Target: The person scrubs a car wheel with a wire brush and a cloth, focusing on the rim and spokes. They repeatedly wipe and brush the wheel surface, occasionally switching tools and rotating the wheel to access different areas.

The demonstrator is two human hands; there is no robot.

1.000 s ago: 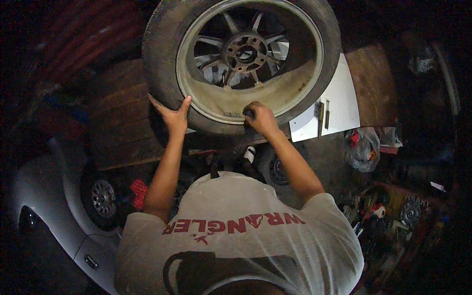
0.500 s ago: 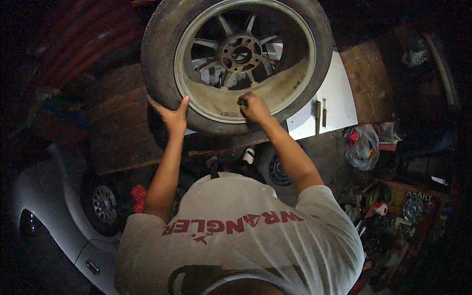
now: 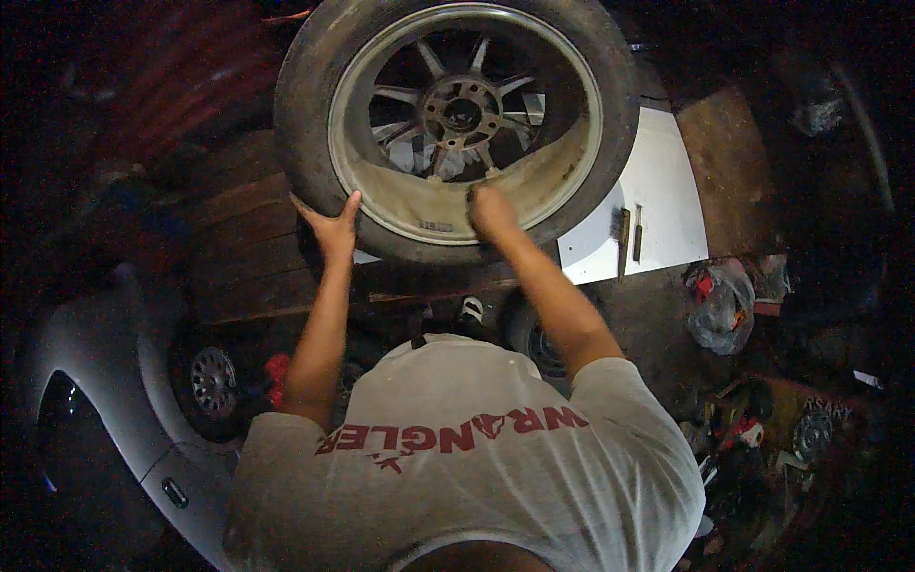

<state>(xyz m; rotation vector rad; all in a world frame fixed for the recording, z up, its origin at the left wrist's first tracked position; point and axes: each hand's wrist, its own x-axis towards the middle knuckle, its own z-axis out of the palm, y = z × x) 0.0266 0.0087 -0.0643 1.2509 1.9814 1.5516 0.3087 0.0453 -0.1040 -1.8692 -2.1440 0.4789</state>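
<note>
Between both hands, the rim (image 3: pixel 396 198) was apparently being rubbed: right hand (image 3: pixel 494 214) curled round a dark object (image 3: pixel 472 194), left hand (image 3: pixel 334 231) spread, bracing the tire (image 3: pixel 303 157) as further rubbing seemingly required.

The flat white sheet (image 3: pixel 672 186) is passable along its right edge; the round black rubber tyre (image 3: pixel 306 133) blocks its left.

Big red letters (image 3: pixel 454 439) are crossing the shirt (image 3: pixel 457 505), small dark characters (image 3: pixel 436 227) stand inside the wheel (image 3: pixel 465 136), pale letters (image 3: pixel 827 408) at lower right.
</note>
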